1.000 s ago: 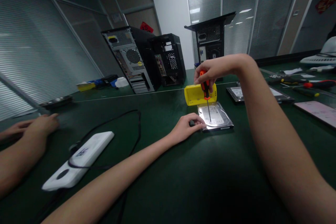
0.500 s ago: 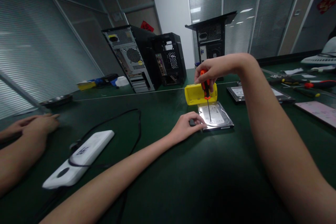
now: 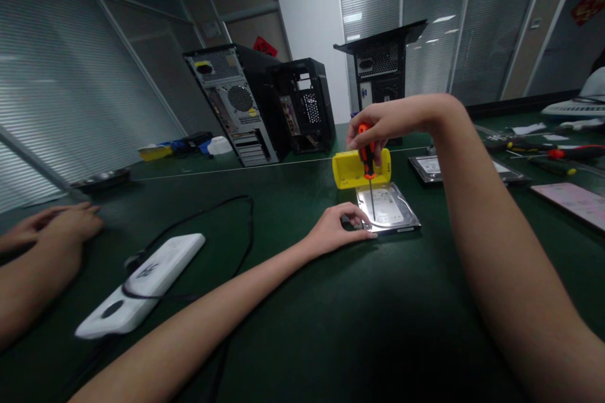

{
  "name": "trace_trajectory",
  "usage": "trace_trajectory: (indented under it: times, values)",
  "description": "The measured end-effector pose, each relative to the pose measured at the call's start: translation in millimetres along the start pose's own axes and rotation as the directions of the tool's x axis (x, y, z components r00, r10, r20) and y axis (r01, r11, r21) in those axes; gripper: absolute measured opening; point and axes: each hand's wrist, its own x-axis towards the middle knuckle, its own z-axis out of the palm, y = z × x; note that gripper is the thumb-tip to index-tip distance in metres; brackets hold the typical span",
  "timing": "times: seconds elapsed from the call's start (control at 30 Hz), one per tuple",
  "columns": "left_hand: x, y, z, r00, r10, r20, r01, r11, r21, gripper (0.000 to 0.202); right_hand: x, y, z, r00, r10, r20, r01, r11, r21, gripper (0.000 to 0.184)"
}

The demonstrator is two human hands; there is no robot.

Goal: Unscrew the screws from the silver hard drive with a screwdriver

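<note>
A silver hard drive lies flat on the dark green table. My left hand is closed on its near left corner, thumb along the near edge and fingers curled at the side. My right hand grips the handle of an orange and black screwdriver from above. The shaft points nearly straight down, its tip over the drive's near left part; contact with a screw cannot be made out. Right behind the drive stands an open yellow plastic case, partly hidden by the screwdriver.
A white power strip with a black cable lies left. Another person's hands rest at far left. Computer cases stand behind. Rightward are another hard drive, hand tools and a pink flat panel.
The screwdriver and my right hand have shifted slightly left, bringing the tip closer to the drive's near left corner. My left thumb reaches a little further along the near edge.
</note>
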Motion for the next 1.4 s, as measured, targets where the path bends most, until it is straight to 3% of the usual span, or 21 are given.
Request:
trace_trajectory:
  times: [0.73, 1.4]
  values:
    - [4, -5, 5.5, 1.000, -0.027, 0.011, 0.027, 1.000, -0.011, 0.042, 10, -8, 7, 0.985, -0.047, 0.168, 0.048, 0.999, -0.004, 0.039]
    - [4, 0, 4.9, 0.999, 0.016, -0.036, -0.014, 0.999, 0.052, 0.042, 19, -2, 8, 0.984, -0.062, 0.166, 0.068, 0.997, -0.029, 0.041]
